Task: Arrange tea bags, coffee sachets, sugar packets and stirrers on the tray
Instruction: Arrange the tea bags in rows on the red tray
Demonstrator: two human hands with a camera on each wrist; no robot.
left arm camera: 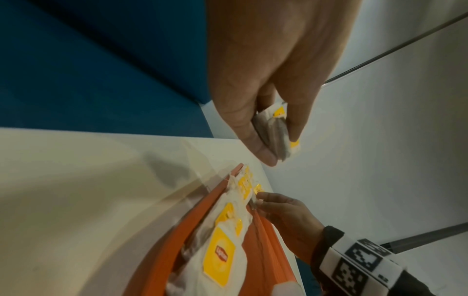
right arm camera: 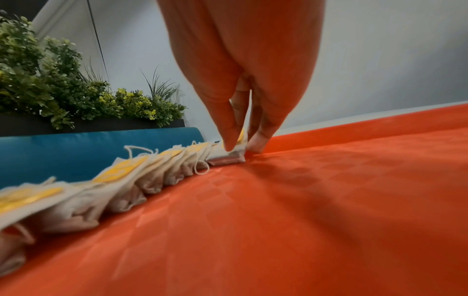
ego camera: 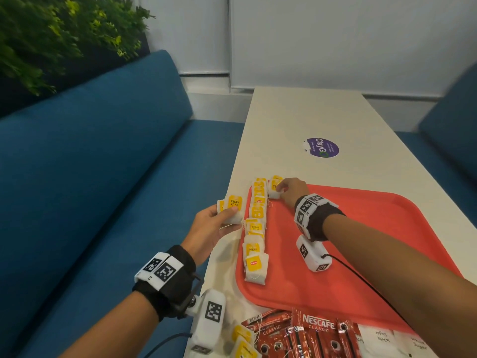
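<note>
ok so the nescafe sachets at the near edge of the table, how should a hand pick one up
Take a Nescafe sachet by its long edges, thumb on one side and fingers on the other, coming down from above. They lie flat and overlap in a pile just outside the tray, so a top one probably lifts cleanest. Both hands are busy now: the left hand and the right hand each pinch tea bags.

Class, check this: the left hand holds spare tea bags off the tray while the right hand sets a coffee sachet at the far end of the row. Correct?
Not quite. The right hand is setting down a tea bag, not a coffee sachet, as the head view shows. The rest stands.
</note>
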